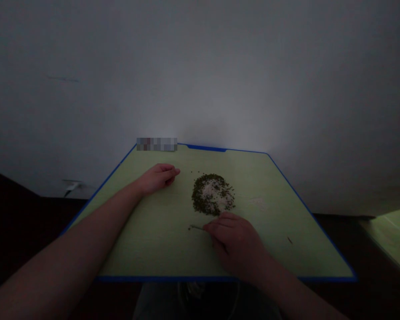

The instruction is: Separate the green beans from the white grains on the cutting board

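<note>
On the pale green tabletop (163, 258) lies a round heap of small dark green beans (202, 200) mixed with white grains (210, 190) that look like rice. My right hand (238, 242) is at the near side of the heap, closed around thin tweezers (198, 227). Their tips point left, with a small dark bean (189, 229) at or beside them; I cannot tell whether it is pinched. My left hand (158, 178) rests on the table left of the heap, fingers curled in and nothing visible in them.
Blue edging (206, 148) runs around the table, which stands against a grey wall (200, 80). A pale patch (258, 203) of grains lies right of the heap. Farther right is a small brown sliver (290, 240). A blurred-out strip (156, 144) sits at the back left.
</note>
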Demonstrator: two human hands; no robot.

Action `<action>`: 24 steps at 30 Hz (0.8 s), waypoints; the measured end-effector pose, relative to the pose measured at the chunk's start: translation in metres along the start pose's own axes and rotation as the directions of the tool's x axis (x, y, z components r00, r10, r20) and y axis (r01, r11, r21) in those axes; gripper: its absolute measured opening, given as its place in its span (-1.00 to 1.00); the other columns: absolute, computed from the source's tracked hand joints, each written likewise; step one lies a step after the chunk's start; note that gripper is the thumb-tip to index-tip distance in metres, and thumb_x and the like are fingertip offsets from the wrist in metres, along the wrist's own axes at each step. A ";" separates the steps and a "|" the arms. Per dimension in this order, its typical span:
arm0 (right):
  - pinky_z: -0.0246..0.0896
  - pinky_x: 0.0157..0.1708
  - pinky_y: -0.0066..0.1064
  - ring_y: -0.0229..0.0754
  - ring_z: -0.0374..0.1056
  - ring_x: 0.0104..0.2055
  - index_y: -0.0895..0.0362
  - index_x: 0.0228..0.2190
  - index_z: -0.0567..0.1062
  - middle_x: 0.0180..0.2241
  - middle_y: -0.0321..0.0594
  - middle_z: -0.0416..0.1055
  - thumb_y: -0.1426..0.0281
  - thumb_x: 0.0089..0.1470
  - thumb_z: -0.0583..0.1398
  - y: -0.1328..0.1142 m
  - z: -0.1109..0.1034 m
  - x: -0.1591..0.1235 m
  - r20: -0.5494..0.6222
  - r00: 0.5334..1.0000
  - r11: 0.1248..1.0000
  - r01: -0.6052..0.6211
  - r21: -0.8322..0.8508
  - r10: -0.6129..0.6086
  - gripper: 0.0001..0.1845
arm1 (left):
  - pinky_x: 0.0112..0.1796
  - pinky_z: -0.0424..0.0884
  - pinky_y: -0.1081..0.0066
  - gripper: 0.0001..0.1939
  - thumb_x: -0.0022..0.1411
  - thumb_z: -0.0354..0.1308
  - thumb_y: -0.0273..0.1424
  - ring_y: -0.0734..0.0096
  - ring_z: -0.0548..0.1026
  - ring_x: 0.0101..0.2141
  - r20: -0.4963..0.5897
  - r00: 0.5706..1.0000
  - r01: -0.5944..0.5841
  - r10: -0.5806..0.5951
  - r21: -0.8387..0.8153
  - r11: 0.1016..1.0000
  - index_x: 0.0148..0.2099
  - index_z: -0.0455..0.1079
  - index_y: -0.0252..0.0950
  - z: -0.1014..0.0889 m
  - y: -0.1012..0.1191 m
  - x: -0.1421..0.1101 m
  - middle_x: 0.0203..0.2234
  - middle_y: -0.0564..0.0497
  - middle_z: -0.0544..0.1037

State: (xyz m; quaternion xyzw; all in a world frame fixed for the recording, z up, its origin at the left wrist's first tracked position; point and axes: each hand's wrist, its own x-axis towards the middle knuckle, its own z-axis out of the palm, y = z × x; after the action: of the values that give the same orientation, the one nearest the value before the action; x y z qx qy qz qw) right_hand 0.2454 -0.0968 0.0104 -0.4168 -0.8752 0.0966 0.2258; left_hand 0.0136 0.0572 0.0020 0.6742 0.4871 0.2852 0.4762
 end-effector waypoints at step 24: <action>0.13 -0.18 -0.38 -0.24 0.32 -0.30 0.15 -0.31 0.51 -0.38 -0.23 0.49 0.62 -0.07 0.05 0.000 -0.011 0.016 0.184 0.978 0.986 0.069 0.150 -0.096 -0.68 | -0.64 0.04 0.49 -0.61 0.05 0.03 -0.11 0.60 0.12 -0.70 0.003 1.000 0.012 -0.012 0.007 1.000 -0.61 0.16 -0.29 0.001 0.006 -0.003 -0.75 0.15 0.20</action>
State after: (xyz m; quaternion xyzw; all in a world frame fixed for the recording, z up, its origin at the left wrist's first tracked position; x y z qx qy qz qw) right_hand 0.2422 -0.0847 0.0250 -0.3516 -0.9002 0.1888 0.1740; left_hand 0.0156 0.0534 0.0069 0.6732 0.4915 0.2798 0.4763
